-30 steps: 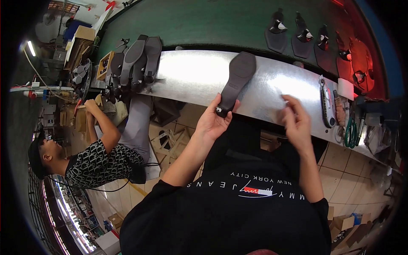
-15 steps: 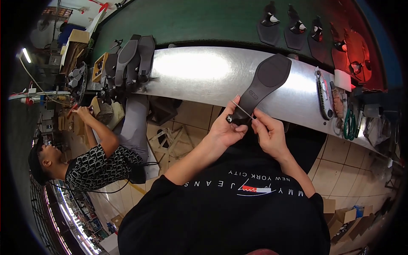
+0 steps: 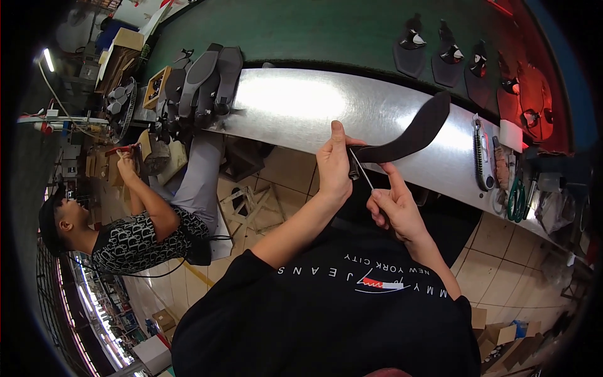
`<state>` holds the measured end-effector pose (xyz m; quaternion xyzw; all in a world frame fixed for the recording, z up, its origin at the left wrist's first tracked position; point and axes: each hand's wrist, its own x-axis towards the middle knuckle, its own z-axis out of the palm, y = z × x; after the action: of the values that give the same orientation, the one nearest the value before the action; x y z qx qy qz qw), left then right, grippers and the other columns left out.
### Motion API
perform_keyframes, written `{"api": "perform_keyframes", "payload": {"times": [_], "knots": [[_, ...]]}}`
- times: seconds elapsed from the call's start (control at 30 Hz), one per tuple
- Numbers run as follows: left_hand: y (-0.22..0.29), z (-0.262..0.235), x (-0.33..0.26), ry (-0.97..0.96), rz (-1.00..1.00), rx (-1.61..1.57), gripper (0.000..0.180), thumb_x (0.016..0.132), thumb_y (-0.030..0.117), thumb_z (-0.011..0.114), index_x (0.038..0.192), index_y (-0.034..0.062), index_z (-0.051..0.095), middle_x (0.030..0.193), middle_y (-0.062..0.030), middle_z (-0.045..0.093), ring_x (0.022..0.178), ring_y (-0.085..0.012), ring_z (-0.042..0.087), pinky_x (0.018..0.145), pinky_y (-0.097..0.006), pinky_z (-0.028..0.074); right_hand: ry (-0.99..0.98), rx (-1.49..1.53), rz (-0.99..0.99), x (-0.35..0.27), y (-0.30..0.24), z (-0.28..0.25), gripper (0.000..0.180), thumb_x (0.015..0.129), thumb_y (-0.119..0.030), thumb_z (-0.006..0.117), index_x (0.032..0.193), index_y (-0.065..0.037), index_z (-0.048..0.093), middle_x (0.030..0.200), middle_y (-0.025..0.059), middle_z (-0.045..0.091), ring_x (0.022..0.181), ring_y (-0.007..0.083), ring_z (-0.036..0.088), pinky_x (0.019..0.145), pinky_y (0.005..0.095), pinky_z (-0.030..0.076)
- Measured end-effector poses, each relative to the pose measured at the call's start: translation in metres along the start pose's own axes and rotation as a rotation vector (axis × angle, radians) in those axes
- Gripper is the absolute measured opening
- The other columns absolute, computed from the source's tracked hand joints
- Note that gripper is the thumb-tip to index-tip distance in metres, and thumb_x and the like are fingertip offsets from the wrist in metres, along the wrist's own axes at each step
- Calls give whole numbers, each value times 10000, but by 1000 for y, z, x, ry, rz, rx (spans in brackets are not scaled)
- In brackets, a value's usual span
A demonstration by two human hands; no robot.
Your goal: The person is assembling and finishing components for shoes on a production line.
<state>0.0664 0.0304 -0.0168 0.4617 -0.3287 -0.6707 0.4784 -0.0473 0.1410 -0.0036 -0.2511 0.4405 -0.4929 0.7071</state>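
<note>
A dark sandal sole (image 3: 411, 137) is tilted on its side above the metal bench, its broad end pointing away to the right. My left hand (image 3: 334, 168) grips its narrow end, thumb raised, with a small black strap part hanging there. In my right hand (image 3: 397, 206) is a thin metal rod-like tool (image 3: 363, 171), held between thumb and fingers. The tool's far tip meets the sole's narrow end beside my left fingers. My right index finger reaches up to the sole's lower edge. Exactly what the tip touches is too small to tell.
Several dark sandals (image 3: 202, 81) are stacked on the left of the metal bench (image 3: 282, 97). More sandals (image 3: 410, 50) sit on the green belt (image 3: 314, 31). A cutter knife (image 3: 483, 157) and green-handled scissors (image 3: 517, 198) lie at right. A co-worker (image 3: 147, 232) sits at left.
The sole has turned from showing its flat underside to its edge. My right hand has moved down from the sole's narrow end, and the tool now points up and left.
</note>
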Motion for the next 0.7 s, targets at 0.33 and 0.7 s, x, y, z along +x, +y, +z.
{"api": "perform_keyframes", "payload": {"times": [0.33,0.7], "knots": [[-3,-4,0,-114,186,12,602,967,506,433,616,37,571,645,-91,630,577,-116,579,585,-242,470,-7,485,-18,1,-8,-16,365,972,-209,500,1241,38,480,641,8,458,466,73,430,384,193,329],[29,0,-9,-155,231,214,921,933,671,63,615,-3,605,594,-73,596,565,-138,559,608,-226,452,286,-858,-662,3,-7,13,76,861,5,585,922,16,629,771,139,635,598,271,613,546,324,476]]}}
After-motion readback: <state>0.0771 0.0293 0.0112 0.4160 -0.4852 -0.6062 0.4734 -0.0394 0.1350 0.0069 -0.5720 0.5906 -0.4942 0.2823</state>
